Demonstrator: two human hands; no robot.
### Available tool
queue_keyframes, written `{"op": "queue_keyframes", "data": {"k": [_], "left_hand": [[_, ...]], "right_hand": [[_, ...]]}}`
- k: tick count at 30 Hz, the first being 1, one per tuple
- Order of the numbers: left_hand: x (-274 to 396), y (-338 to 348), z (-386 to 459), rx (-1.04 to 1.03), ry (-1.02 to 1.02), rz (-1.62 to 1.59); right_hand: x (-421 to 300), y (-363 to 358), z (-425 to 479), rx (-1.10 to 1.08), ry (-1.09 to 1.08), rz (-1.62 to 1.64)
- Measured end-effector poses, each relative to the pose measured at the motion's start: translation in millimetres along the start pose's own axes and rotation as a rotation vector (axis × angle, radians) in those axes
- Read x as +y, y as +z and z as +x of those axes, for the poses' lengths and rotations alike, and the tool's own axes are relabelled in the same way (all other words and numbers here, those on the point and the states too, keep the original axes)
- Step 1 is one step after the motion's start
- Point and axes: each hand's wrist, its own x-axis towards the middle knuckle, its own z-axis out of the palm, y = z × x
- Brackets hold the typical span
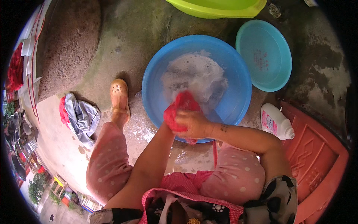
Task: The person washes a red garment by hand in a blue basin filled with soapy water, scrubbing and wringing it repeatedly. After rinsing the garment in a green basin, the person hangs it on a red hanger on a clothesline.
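A wet red cloth (pixel 186 102) is bunched up over the near rim of a large blue plastic basin (pixel 240 112). My right hand (pixel 193 123) is closed on the cloth from the right side. My left hand (pixel 170 123) meets the same cloth from the left, mostly hidden by its folds, so its fingers do not show. Behind the cloth, soapy water (pixel 195 75) with white foam lies in the basin.
A turquoise basin (pixel 284 56) stands right of the blue one, a lime-green tub (pixel 218 12) beyond. A white plastic bottle (pixel 275 121) sits beside a red door (pixel 313 156). Grey and red clothes (pixel 82 116) lie on the wet concrete floor (pixel 125 42) at left.
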Motion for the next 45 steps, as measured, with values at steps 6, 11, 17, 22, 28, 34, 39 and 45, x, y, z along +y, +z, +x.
{"op": "queue_keyframes", "data": {"k": [6, 11, 17, 22, 28, 34, 39, 45], "left_hand": [[18.3, 118.6, 0.9, 0.188, 0.129, 0.051], [7.8, 58.8, 9.0, 0.352, 0.413, 0.891], [-3.2, 64.0, -0.6, 0.339, 0.048, 0.24], [18.5, 98.1, -2.2, 0.081, -0.064, -0.178], [21.3, 66.0, 2.4, -0.04, -0.038, -0.373], [31.3, 117.2, -4.0, 0.08, 0.117, 0.144], [20.0, 100.1, 9.2, 0.298, -0.017, -0.174], [19.4, 65.9, 9.0, 0.745, 0.228, 0.186]], "right_hand": [[122.3, -48.6, -4.0, 0.298, 0.401, -0.429], [151.9, -87.7, -0.5, 0.42, 0.466, -0.436], [139.2, -33.2, 5.8, 0.296, 0.727, -0.47], [114.9, -0.6, -11.1, 0.163, 0.439, -0.044], [12.7, -3.6, 3.6, 0.243, 0.052, -0.03], [90.0, -30.3, 16.5, 0.414, 0.42, -0.049], [152.5, -68.6, 6.3, 0.398, 0.842, -0.289], [142.1, -33.2, -38.1, 0.144, 0.296, -0.819]]}}
